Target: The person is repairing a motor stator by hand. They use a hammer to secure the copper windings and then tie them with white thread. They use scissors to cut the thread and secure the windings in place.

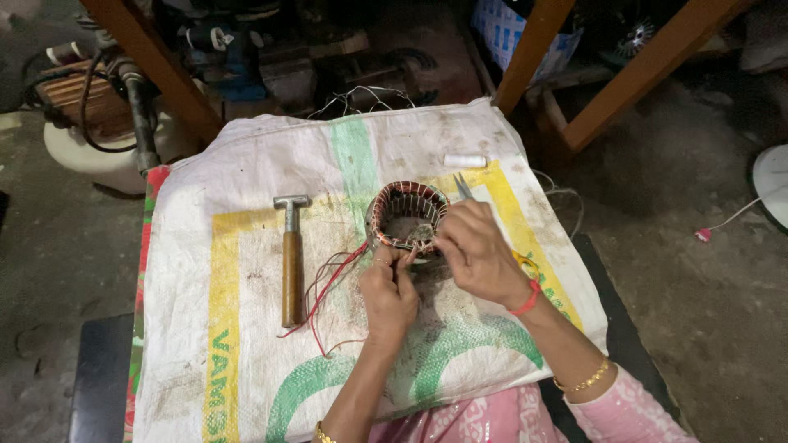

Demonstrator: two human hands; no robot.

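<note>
A round motor stator point(408, 213) wound with copper wire stands on a white woven sack point(246, 189) spread over a work surface. My left hand point(388, 295) pinches the near rim of the stator, fingers closed on its winding wire. My right hand point(476, 250) is closed on the stator's right near edge and seems to hold a thin metal tool, whose tip point(462, 185) pokes out behind it. Red lead wires point(328, 287) trail from the stator toward the left and down over the sack.
A hammer with a wooden handle point(290, 262) lies left of the stator. A small white spool point(465, 161) rests at the sack's far edge. Wooden legs point(648, 74), machine parts and cables crowd the floor behind. A white disc point(773, 184) sits at the right edge.
</note>
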